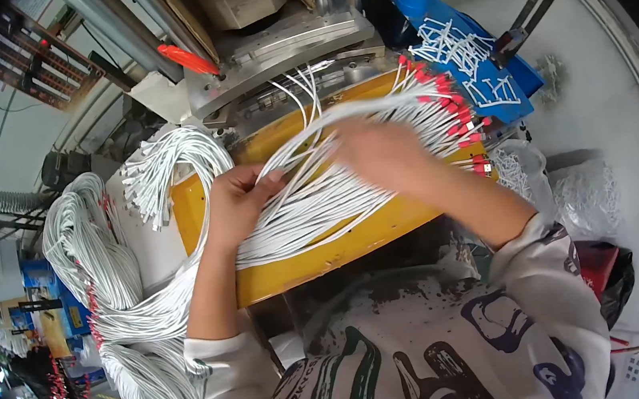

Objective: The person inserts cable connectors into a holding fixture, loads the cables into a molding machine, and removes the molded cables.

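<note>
White USB cables (298,222) lie in a wide bundle across a yellow board (327,256), with red-capped connectors (448,102) fanned out at the right end. My left hand (243,197) is closed, thumb against fingers, around a few strands at the bundle's left part. Over the middle of the bundle, my right hand (382,155) is smeared by motion, and its fingers cannot be made out. A blurred strand arcs just above it. Several thin cables (309,92) run from the bundle up into the metal machine (280,51).
Coiled white cables (86,238) hang at the left, beside another cable bunch with white ends (162,168). A blue tray (512,69) at the upper right holds small white pieces (452,45). A red-handled tool (188,58) rests by the machine's steel columns. Clear bags (586,201) sit at the right.
</note>
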The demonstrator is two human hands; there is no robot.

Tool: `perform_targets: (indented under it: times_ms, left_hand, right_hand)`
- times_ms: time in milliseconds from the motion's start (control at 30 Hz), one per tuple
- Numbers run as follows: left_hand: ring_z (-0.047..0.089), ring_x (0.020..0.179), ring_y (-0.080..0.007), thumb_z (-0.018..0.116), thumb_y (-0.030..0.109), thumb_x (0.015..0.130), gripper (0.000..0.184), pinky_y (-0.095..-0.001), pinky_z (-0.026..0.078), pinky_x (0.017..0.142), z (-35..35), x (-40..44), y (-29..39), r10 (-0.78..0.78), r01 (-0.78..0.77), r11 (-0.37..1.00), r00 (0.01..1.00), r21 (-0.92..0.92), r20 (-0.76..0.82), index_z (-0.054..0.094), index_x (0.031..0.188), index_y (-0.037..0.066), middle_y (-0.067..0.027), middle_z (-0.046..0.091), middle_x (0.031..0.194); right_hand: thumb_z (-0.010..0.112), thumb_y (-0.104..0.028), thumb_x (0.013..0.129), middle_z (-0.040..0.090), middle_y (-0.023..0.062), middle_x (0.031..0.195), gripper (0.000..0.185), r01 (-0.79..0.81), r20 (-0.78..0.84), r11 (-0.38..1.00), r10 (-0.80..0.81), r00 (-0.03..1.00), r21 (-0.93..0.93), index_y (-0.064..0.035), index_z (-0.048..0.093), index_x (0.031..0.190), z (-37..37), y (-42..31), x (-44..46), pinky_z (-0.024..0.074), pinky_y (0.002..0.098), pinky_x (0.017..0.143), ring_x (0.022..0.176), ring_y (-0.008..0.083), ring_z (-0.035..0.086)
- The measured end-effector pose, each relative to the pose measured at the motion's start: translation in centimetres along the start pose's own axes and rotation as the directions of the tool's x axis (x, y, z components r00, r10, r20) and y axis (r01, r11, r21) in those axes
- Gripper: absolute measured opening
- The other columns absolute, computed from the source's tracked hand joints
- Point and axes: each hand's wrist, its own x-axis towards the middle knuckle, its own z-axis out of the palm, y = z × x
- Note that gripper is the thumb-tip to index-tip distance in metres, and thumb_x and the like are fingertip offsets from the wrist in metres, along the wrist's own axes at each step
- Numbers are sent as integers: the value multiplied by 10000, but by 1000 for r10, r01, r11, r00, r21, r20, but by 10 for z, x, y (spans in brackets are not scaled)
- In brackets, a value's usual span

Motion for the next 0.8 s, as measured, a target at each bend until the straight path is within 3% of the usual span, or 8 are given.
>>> perform_targets:
  times_ms: [33,200,267,300,400,500,667,800]
  left_hand:
    - [632,752,-52,681,133,980,186,-209,501,696,1,0,-1,4,-4,1000,1000,-1,2,738,1021,-40,-38,741,889]
    - [587,698,-51,687,121,968,174,-255,486,643,11,1,-3,33,-33,987,999,-156,1,721,935,-46,-26,713,793]
    - [625,671,-86,674,113,969,149,-275,494,636,8,6,4,-20,28,962,999,-272,31,710,945,-29,-64,709,769]
    - [625,671,-86,674,113,969,149,-275,494,636,8,4,10,-14,23,964,999,-264,36,710,945,-29,-64,709,769]
    - [649,623,-222,660,118,963,126,-331,496,616,5,-10,32,367,-268,750,929,605,-43,690,973,-4,-154,665,731]
    - [632,625,-300,660,124,954,128,-360,491,606,10,-19,45,268,-149,848,948,509,-169,680,992,4,-197,642,741]
    - [627,621,-332,662,147,954,155,-387,484,595,37,-20,72,284,-144,874,926,465,-248,665,1013,4,-209,647,758]
    - [619,603,-283,660,146,960,156,-367,474,583,38,-5,68,321,-193,881,915,433,-245,670,992,-6,-187,639,744]
  right_hand:
    - [568,-422,999,700,127,1159,430,-240,-5,964,241,971,-118,-49,681,1181,-2,9,1,567,409,828,1007,309,686]
    - [511,-382,1029,703,118,1140,389,-269,-180,953,243,953,-139,-49,681,1140,-3,7,-28,571,430,813,1008,325,684]
    - [479,-388,1040,701,125,1126,416,304,-75,952,-305,949,-26,-29,676,1113,-1,-15,-25,573,444,810,1014,336,685]
    - [479,-388,1040,701,125,1126,416,299,-86,954,-300,950,-26,-29,676,1113,6,-15,-21,573,444,810,1014,336,685]
    - [499,-385,1029,704,112,1114,386,267,-193,960,-279,941,-87,-51,681,1091,36,-4,-1,576,453,791,972,338,693]
    - [513,-388,1021,707,95,1117,371,-176,-167,983,164,972,-59,-68,685,1101,3,31,-6,577,450,787,959,332,700]
    - [515,-381,1023,710,94,1109,357,-256,-37,964,254,966,-64,-79,686,1105,-2,-16,-16,573,447,783,948,335,700]
    - [506,-398,1029,705,134,1092,393,312,-262,946,-280,924,91,-55,677,1113,6,4,11,572,446,779,943,353,699]
